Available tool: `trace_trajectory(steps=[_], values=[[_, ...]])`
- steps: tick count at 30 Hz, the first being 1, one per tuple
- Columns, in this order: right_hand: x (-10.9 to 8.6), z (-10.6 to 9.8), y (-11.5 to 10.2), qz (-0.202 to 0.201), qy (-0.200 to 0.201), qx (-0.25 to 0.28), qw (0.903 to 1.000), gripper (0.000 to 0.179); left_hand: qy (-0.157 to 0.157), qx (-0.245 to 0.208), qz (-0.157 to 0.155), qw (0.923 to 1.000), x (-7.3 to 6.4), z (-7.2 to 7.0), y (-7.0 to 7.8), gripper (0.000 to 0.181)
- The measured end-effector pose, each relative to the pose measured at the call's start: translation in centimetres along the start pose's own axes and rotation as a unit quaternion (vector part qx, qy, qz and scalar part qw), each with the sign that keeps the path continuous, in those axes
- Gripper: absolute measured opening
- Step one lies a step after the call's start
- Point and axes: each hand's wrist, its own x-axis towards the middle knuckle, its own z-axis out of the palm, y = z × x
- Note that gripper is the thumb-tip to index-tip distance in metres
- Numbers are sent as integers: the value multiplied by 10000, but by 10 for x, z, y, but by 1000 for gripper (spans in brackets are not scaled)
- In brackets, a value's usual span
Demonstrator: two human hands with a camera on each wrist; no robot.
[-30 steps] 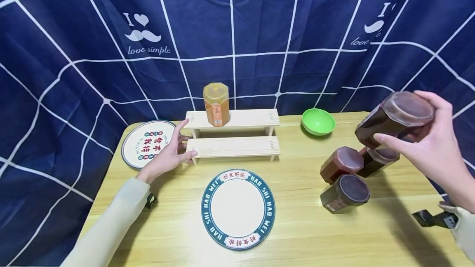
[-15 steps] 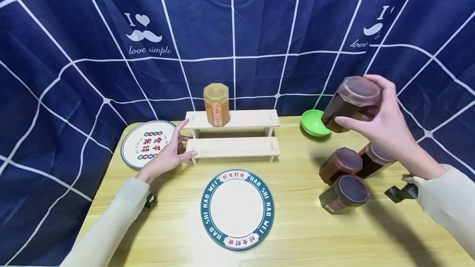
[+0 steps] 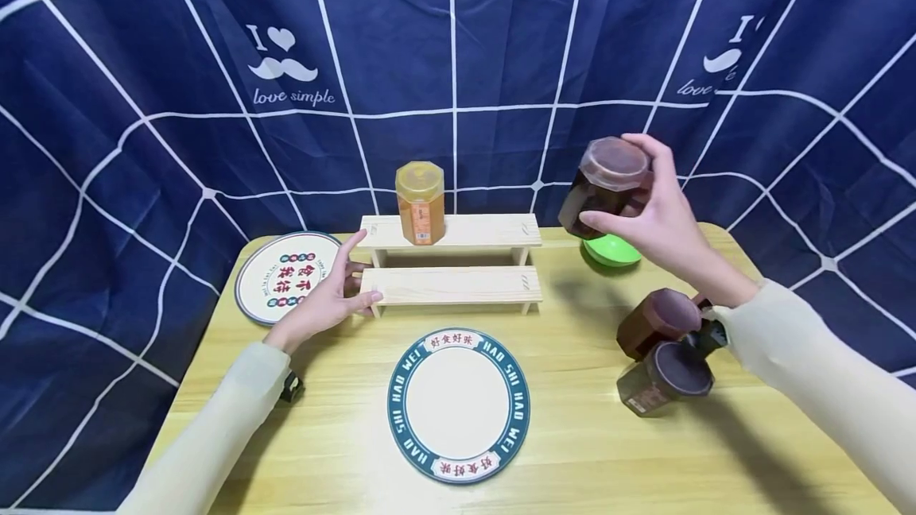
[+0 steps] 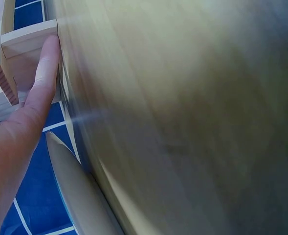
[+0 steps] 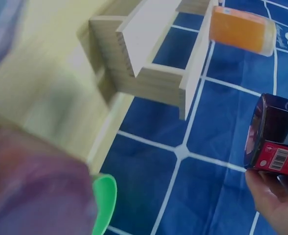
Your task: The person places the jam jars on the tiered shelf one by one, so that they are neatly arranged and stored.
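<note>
Gripping a dark jar by its sides in the right hand, above the table, likely to keep its lid free; resting the left hand, spread, against the wooden rack end, apparently for steadiness. Hard to see the whole green bowl behind the jar, or identify the purplish blur in the right wrist view.

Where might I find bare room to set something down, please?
The lower shelf lies bare, as does the upper shelf right of the amber jar. The table is open between the blue-rimmed plate and the dark standing jars. It is crowded around those jars and at the shelves' left end, beside the left grip.
</note>
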Motion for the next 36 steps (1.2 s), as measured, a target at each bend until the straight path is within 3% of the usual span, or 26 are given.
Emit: trace_trajectory(steps=[6,25,36], values=[[13,24,-1,-85,-293,14,9995,109,26,-33,41,10000,0,0,-3,108],[43,88,14,-199,-1194,973,9879,105,82,0,-1,10000,-5,2,-4,108],[57,107,21,-132,-1669,1368,9764,104,44,-8,29,10000,-4,2,-2,107]])
